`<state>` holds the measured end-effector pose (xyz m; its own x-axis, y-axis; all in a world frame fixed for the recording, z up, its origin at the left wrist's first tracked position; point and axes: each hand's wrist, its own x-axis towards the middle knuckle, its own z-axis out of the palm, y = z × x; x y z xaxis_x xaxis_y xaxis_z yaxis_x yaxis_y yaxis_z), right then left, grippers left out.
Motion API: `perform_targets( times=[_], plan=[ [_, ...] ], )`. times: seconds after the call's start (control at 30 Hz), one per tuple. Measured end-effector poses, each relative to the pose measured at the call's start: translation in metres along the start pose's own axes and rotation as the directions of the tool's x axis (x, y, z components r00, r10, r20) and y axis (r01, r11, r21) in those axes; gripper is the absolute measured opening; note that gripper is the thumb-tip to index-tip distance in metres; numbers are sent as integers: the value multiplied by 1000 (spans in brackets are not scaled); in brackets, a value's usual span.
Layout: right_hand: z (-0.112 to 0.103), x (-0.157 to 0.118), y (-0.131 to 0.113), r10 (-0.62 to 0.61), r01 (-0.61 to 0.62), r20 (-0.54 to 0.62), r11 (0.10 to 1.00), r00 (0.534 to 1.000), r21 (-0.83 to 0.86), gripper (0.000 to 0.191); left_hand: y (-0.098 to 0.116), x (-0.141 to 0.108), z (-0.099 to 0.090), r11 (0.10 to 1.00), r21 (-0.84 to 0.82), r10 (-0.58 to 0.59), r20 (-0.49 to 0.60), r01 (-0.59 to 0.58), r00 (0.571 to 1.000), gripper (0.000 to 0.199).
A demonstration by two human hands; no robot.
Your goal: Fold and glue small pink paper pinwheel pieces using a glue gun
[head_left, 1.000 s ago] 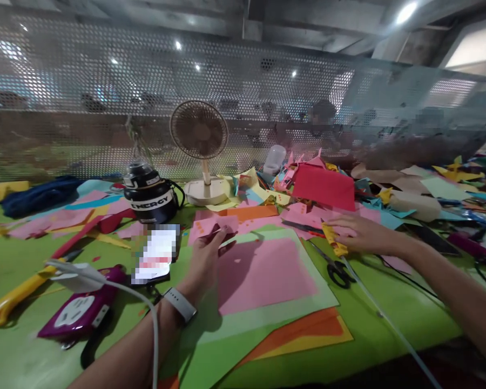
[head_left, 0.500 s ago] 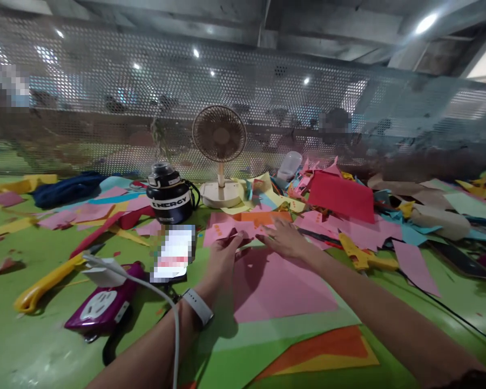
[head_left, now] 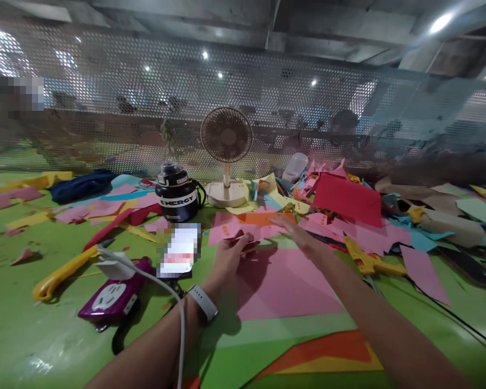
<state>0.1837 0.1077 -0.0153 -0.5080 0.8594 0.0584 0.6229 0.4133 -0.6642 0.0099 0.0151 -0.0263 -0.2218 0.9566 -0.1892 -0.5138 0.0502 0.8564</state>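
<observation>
My left hand (head_left: 229, 258), with a pale watch band on its wrist, is closed in a pinch on a small dark pink piece of paper (head_left: 251, 247). That hand is above the left edge of a large pink sheet (head_left: 287, 286). To its right, my right hand (head_left: 298, 235) is open, fingers stretched toward an orange paper strip (head_left: 251, 218); whether they touch it I cannot tell. Under the pink sheet lie a light green sheet (head_left: 267, 327) and orange paper (head_left: 324, 348). Pink paper with small orange marks (head_left: 222, 229) lies just beyond my left hand.
A phone (head_left: 180, 251), purple power strip (head_left: 113, 297) and yellow-handled tool (head_left: 65, 275) lie left, a white cable (head_left: 181, 335) crossing my left forearm. A black bottle (head_left: 180, 197) and fan (head_left: 227, 135) stand behind. Right lies a yellow glue gun (head_left: 368, 262) among paper scraps.
My right hand has drawn away from the left one, a little up and to the right. The left hand keeps its pinch. The whole view has shifted slightly.
</observation>
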Motion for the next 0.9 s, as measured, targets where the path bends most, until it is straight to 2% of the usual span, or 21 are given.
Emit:
perform_targets(
  times=[0.07, 0.13, 0.17, 0.23, 0.43, 0.67, 0.9],
  plan=[
    [-3, -7, -4, 37, -36, 0, 972, 999, 230, 73, -1, -1, 1, 999, 28, -45, 12, 45, 999, 18],
    [-3, -15, -12, 69, -71, 22, 871, 997, 486, 73, -2, -3, 1, 996, 58, -71, 37, 69, 997, 16],
    [-2, -19, -17, 78, -85, 37, 820, 996, 566, 72, -2, -4, 2, 995, 68, -79, 51, 75, 996, 15],
    [4, -26, -26, 79, -97, 57, 781, 995, 617, 70, -2, -7, 4, 994, 73, -81, 73, 76, 994, 15],
    [20, -37, -36, 77, -107, 75, 780, 994, 617, 59, 0, -14, 7, 997, 66, -56, 98, 49, 994, 14],
    [24, -38, -31, 57, -60, 20, 882, 998, 467, 59, 0, -15, 8, 997, 67, -50, 107, 43, 993, 12],
    [26, -43, -36, 56, -50, -6, 940, 998, 338, 64, 0, -16, 9, 997, 73, -31, 118, 23, 993, 9]
  ],
)
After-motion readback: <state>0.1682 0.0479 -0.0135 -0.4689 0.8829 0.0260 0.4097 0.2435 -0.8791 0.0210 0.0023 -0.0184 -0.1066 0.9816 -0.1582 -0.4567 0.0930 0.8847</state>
